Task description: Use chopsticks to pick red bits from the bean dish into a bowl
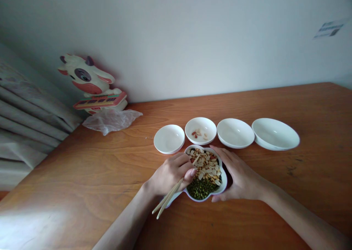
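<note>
**My two hands at a lobed dish of beans and nuts**

My left hand [172, 174] is closed around a pair of slim, smooth wooden chopsticks [167, 198], which slant down past my wrist; my fingers hide most of their upper length. My right hand [236, 174] stands apart from it, its fingers curved around the far edge of a glossy white lobed dish [226, 180], cupping it between my hands. Nearest my right palm, the dish holds flat, pale almond slivers [210, 169]; nearer me lie round, dull green mung beans [202, 189]. Small yellow grains [195, 156] sit by my left fingertips, though the view there is too small to be sure of them. Just beyond my hands, four smooth white bowls stand in a curved row on a grainy, orange-brown wooden table [288, 195]. The second from my left, a round shallow bowl [200, 130], holds a few pale and reddish bits [196, 134].
</note>
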Action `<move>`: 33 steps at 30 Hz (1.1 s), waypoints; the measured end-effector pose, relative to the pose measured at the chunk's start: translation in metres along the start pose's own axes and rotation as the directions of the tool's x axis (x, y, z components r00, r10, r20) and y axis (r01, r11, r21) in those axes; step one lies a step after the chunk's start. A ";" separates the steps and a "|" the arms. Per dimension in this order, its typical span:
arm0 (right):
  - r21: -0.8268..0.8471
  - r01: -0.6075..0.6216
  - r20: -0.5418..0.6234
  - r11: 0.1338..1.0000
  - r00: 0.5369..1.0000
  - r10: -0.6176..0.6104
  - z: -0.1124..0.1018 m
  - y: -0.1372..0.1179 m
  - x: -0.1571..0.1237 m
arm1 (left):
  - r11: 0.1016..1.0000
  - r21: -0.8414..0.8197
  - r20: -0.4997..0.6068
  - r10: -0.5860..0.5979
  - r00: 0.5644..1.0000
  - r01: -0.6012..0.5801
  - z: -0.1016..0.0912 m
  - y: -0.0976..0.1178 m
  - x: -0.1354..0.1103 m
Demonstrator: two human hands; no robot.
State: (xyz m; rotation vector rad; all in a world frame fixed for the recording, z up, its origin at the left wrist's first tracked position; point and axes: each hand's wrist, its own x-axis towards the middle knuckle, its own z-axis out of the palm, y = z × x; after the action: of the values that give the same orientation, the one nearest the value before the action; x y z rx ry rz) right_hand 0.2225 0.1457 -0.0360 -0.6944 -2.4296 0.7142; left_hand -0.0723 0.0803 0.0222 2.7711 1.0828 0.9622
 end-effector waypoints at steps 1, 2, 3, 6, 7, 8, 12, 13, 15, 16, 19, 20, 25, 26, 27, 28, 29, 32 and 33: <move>0.008 -0.002 0.005 1.000 1.000 0.002 -0.001 0.000 0.001 | 1.000 0.004 -0.002 0.003 1.000 -0.003 0.000 0.000 0.000; 0.012 -0.003 0.009 1.000 1.000 0.003 -0.001 -0.001 0.001 | 1.000 0.007 -0.007 0.010 1.000 -0.010 0.000 0.000 0.000; 0.014 -0.005 0.012 1.000 1.000 0.004 -0.002 -0.001 0.002 | 1.000 0.005 -0.017 0.018 1.000 -0.018 -0.001 -0.001 0.000; 0.015 0.005 0.008 1.000 1.000 -0.005 -0.003 -0.002 0.003 | 1.000 -0.016 -0.058 0.022 0.998 -0.023 -0.002 -0.002 -0.001; 0.014 0.007 0.004 1.000 1.000 -0.007 -0.003 -0.003 0.003 | 1.000 -0.025 -0.076 0.015 0.997 -0.016 -0.002 -0.003 -0.002; 0.013 0.008 0.001 1.000 1.000 -0.008 -0.003 -0.003 0.003 | 0.999 -0.033 -0.096 0.006 0.995 -0.009 -0.002 -0.003 -0.002; 0.007 -0.002 0.001 1.000 1.000 0.002 -0.002 -0.001 0.001 | 0.998 -0.070 -0.192 -0.012 0.981 -0.001 -0.002 -0.003 -0.004; 0.006 -0.005 0.000 1.000 1.000 0.005 -0.001 0.000 0.001 | 0.997 -0.081 -0.217 -0.014 0.976 -0.004 -0.002 -0.003 -0.005; 0.008 -0.005 -0.003 1.000 1.000 0.005 0.000 0.001 0.001 | 0.995 -0.103 -0.266 -0.017 0.964 -0.011 -0.001 -0.003 -0.006; 0.012 -0.003 0.001 1.000 1.000 0.003 0.000 0.001 0.001 | 0.994 -0.110 -0.292 -0.020 0.956 -0.013 -0.001 -0.003 -0.007; 0.030 0.003 0.004 1.000 1.000 -0.003 -0.001 0.001 0.001 | 0.992 -0.123 -0.353 -0.045 0.935 0.001 -0.001 -0.006 -0.009; 0.036 0.004 0.002 0.999 1.000 -0.005 -0.001 0.001 0.001 | 0.992 -0.128 -0.368 -0.060 0.928 0.013 -0.001 -0.007 -0.008; 0.041 -0.003 0.017 0.999 1.000 0.002 -0.001 0.001 0.002 | 0.987 -0.135 -0.451 -0.139 0.881 0.087 -0.003 -0.010 0.010; 0.038 -0.001 0.018 0.999 1.000 0.001 0.000 0.001 0.002 | 0.983 -0.137 -0.424 -0.170 0.890 0.122 -0.003 -0.010 0.016; 0.035 0.003 0.015 0.999 1.000 -0.003 0.000 0.002 0.002 | 0.977 -0.135 -0.372 -0.207 0.905 0.168 -0.004 -0.011 0.021; 0.033 0.007 0.012 0.999 1.000 -0.007 0.001 0.003 0.002 | 0.969 -0.130 -0.304 -0.241 0.922 0.211 -0.005 -0.011 0.026; 0.033 0.006 0.008 0.999 1.000 -0.007 0.001 0.004 0.001 | 0.961 -0.131 -0.251 -0.268 0.930 0.242 -0.006 -0.011 0.030; 0.038 -0.009 0.001 0.999 1.000 0.009 0.002 0.005 0.001 | 0.946 -0.159 -0.171 -0.309 0.936 0.283 -0.010 -0.010 0.033; 0.041 -0.012 0.001 0.999 1.000 0.012 0.003 0.005 0.002 | 0.942 -0.172 -0.170 -0.317 0.933 0.289 -0.011 -0.009 0.031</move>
State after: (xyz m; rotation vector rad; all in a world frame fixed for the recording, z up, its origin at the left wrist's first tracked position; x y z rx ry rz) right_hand 0.2213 0.1491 -0.0402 -0.6933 -2.4063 0.7671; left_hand -0.0661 0.1044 0.0459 2.3407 1.3564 1.2299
